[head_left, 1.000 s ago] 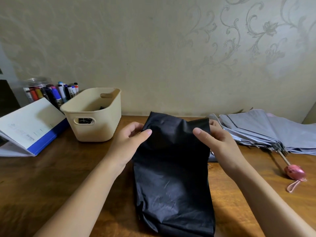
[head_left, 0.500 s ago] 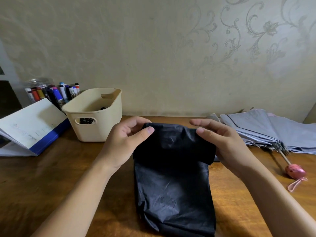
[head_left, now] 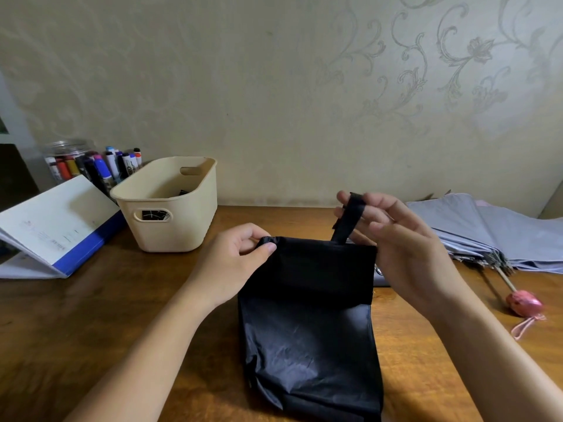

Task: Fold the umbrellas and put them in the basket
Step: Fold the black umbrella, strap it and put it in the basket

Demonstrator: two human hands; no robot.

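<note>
A black umbrella (head_left: 307, 330) is lying flat on the wooden table (head_left: 91, 315) between the person's forearms, with its far end folded over. The left hand (head_left: 231, 263) is pinching the fabric's far left corner between thumb and curled fingers. The right hand (head_left: 402, 248) is gripping the black closure strap (head_left: 348, 219) in its fingers, holding it upright above the fold. The cream basket (head_left: 170, 220) is standing near, to the far left. A grey umbrella (head_left: 493, 236) is lying apart at the right.

The left hand (head_left: 234, 263) is curled, a fold of the black umbrella (head_left: 310, 330) pinched between thumb and forefinger. The right hand (head_left: 399, 248) is raised beside it — the strap (head_left: 347, 222) is held by its fingertips.
</note>
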